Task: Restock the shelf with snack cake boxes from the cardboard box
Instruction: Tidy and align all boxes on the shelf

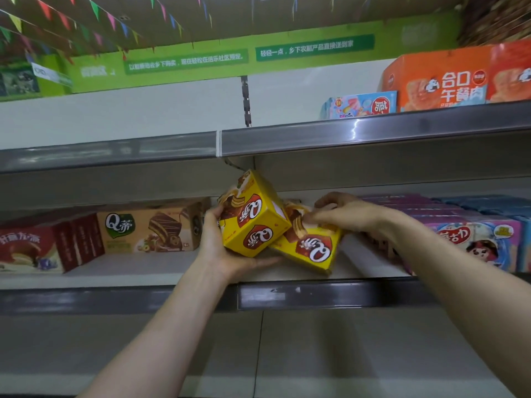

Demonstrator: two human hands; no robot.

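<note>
Two yellow snack cake boxes are at the middle shelf (161,271). My left hand (218,248) grips the upper yellow box (253,222) from below and the left, holding it tilted above the shelf. The second yellow box (313,251) lies tilted on the shelf just right of it, and the two boxes touch. My right hand (342,214) holds this second box at its top, fingers curled over the edge. The cardboard box is out of view.
A tan snack cake box (143,228) and a red box (37,248) stand on the same shelf to the left. Purple and pink boxes (471,239) fill the right. An upper shelf (344,136) carries orange boxes (436,79).
</note>
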